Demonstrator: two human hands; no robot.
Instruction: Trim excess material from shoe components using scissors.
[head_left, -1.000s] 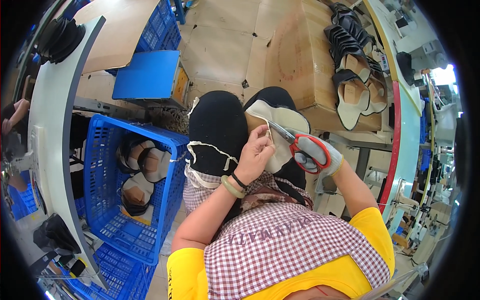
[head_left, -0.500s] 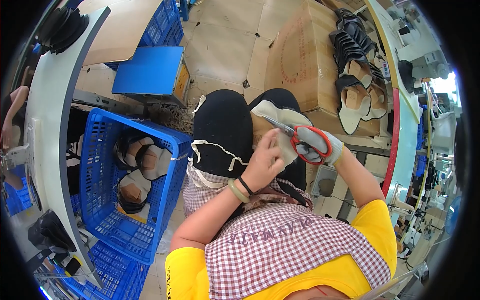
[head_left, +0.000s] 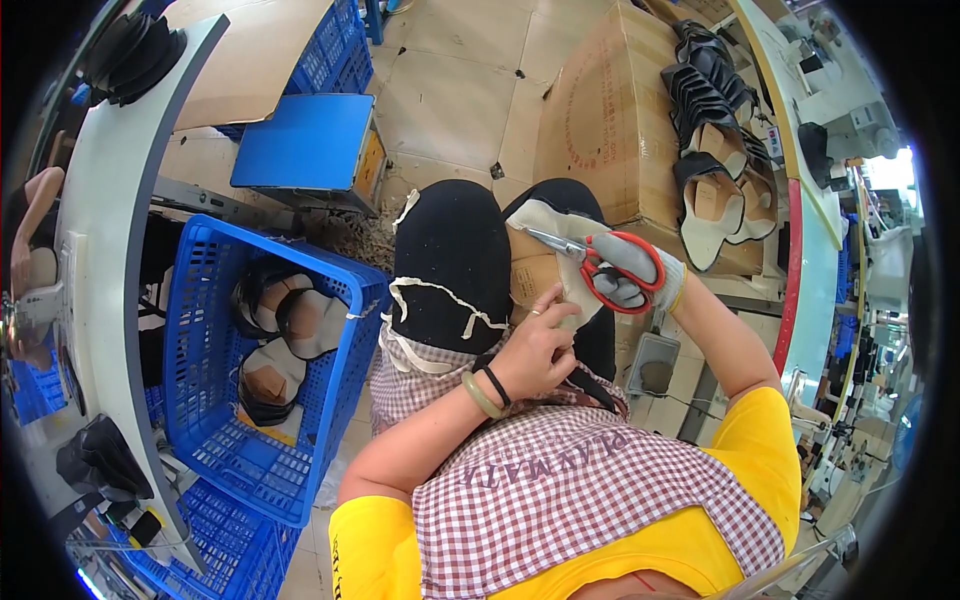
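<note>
Head view shows the person seated, looking down on the lap. At nine o'clock stands a blue crate (head_left: 215, 400) with several shoe uppers (head_left: 290, 325) inside; it sits just beside the left knee, probably so that pieces can be dropped or taken without standing up. Pale trimmed strips (head_left: 440, 305) lie over the black trousers (head_left: 450, 250), most likely cut-off waste.

Near the centre, the left hand (head_left: 535, 350) has its fingers closed around the lower end of a cream shoe piece (head_left: 560, 255), pinching it so the edge stays firm for cutting. The piece rests over the right thigh, and its long axis runs from about five o'clock up to eleven o'clock, with the far end pointing away from the body.

At two o'clock from the left hand, the gloved right hand (head_left: 635, 275) holds red-handled scissors (head_left: 590, 255), fingers through the loops. The blades point to about ten o'clock and lie on the piece; they look narrowly open, but I cannot tell for sure. Farther right, a cardboard box (head_left: 610, 120) carries more dark uppers (head_left: 715, 130).
</note>
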